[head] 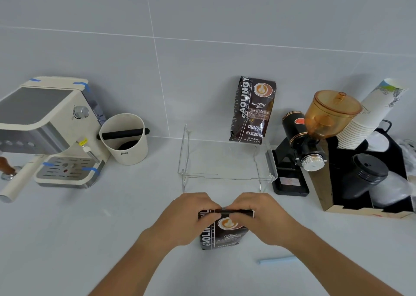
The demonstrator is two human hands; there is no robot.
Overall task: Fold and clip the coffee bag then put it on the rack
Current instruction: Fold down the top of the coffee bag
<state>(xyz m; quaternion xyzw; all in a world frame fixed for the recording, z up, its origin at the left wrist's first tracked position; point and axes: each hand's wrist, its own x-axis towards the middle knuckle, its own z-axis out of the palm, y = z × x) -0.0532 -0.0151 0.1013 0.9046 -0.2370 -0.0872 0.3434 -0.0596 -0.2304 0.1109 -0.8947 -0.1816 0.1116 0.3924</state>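
A dark brown coffee bag point(221, 235) stands on the pale counter near the front centre, its top edge folded over. My left hand point(184, 219) pinches the left part of that fold and my right hand point(263, 217) pinches the right part, thumbs on the front face. A pale blue clip point(276, 260) lies flat on the counter to the right of the bag, apart from both hands. Behind the bag stands a clear acrylic rack point(225, 160). A second, matching coffee bag point(253, 110) stands upright on the rack's back right, leaning on the wall.
An espresso machine point(51, 133) and a white knock box point(125, 138) stand at the left. A black grinder with an amber hopper point(315, 138) and an organiser holding paper cups point(369, 124) and black lids stand at the right. Grey tiled wall behind.
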